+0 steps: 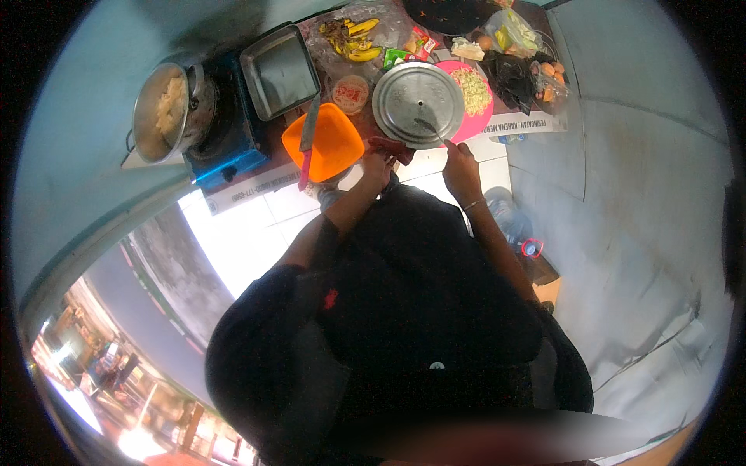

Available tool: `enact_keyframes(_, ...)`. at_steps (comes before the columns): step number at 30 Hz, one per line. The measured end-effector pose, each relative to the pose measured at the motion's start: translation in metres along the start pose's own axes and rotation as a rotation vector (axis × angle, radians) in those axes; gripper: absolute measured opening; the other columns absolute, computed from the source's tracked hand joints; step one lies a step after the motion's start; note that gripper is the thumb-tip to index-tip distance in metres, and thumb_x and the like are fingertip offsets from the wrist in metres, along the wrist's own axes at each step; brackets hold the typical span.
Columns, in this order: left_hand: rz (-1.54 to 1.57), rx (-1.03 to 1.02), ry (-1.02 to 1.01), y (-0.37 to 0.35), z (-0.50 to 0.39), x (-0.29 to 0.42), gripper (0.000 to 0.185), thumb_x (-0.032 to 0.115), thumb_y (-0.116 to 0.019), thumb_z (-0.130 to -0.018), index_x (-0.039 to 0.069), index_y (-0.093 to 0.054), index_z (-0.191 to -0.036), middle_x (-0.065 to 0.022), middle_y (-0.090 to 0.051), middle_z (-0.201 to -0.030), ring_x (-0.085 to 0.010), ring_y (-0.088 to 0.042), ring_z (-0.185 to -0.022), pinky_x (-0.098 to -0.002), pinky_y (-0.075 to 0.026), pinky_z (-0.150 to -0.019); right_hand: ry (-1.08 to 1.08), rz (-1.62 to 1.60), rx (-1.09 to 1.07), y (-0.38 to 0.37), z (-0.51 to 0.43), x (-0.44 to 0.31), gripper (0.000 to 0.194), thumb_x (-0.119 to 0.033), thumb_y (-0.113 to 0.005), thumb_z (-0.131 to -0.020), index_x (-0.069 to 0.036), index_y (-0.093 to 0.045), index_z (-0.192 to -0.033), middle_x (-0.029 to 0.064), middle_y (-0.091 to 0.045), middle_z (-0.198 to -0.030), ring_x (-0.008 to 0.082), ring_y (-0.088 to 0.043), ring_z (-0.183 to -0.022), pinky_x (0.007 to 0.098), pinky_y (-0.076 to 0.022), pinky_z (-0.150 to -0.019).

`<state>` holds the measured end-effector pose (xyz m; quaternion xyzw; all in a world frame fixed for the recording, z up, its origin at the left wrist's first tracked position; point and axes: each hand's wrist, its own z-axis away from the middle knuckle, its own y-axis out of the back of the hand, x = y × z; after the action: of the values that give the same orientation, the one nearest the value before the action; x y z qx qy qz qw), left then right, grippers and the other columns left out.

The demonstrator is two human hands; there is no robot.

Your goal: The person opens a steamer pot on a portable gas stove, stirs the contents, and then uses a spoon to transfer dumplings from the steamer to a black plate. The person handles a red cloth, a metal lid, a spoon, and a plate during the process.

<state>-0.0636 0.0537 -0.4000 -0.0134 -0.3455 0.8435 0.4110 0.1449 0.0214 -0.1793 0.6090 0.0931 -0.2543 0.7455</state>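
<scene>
My left hand (377, 168) grips a dark red cloth (399, 149) at the near edge of the table, just below a round metal lid (402, 87). In my right hand (461, 169) is the thin handle of a spoon (428, 126), whose dark bowl lies over the lid's near right part. Whether the spoon touches the lid I cannot tell. What is under the lid is hidden. Partly behind the lid, a pink plate (486, 113) holds pale yellow chopped food (471, 90). Left of my left hand stands an orange bowl (341, 137) with a pink-handled knife (309, 137) across its rim.
At left, a metal pot (140, 128) with pale food sits on a blue-edged stove (233, 166). Beside it stands a rectangular pan (252, 76). Bananas (355, 43), a round tub (350, 94), a black bag (508, 78) and eggs (548, 70) crowd the back and right.
</scene>
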Motion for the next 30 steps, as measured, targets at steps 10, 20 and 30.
enact_keyframes(10,-0.064,0.076,0.036,-0.030,0.012,0.005,0.044,0.003,-0.052,-0.097,0.010,-0.045,-0.139,-0.0120,-0.059,-0.128,-0.0288,-0.057,-0.119,-0.0475,-0.044,-0.106,0.069,0.073,0.073,-0.003,-0.054,-0.006,0.047,-0.007,-0.055,-0.086,-0.001,-0.053,-0.133,0.0222,-0.055,-0.106,0.0435,-0.067,-0.077,0.0521,-0.0566,-0.064)
enact_keyframes(20,-0.003,-0.434,0.083,-0.012,-0.024,0.005,0.046,0.015,-0.064,-0.097,0.008,-0.046,-0.138,-0.0121,-0.059,-0.131,-0.0307,-0.058,-0.121,-0.0491,-0.047,-0.105,-0.079,-0.040,0.014,0.032,-0.045,-0.006,0.044,-0.007,-0.052,-0.088,-0.003,-0.056,-0.132,0.0231,-0.058,-0.110,0.0453,-0.066,-0.092,0.0519,-0.0558,-0.079)
enact_keyframes(30,-0.095,-0.227,0.034,-0.037,-0.037,0.020,0.040,0.009,-0.067,-0.089,0.007,-0.052,-0.125,-0.0091,-0.063,-0.114,-0.0258,-0.064,-0.104,-0.0400,-0.056,-0.089,-0.159,-0.019,0.189,0.048,-0.018,0.022,0.036,-0.008,-0.049,-0.095,-0.005,-0.059,-0.129,0.0230,-0.061,-0.103,0.0436,-0.065,-0.091,0.0520,-0.0542,-0.077)
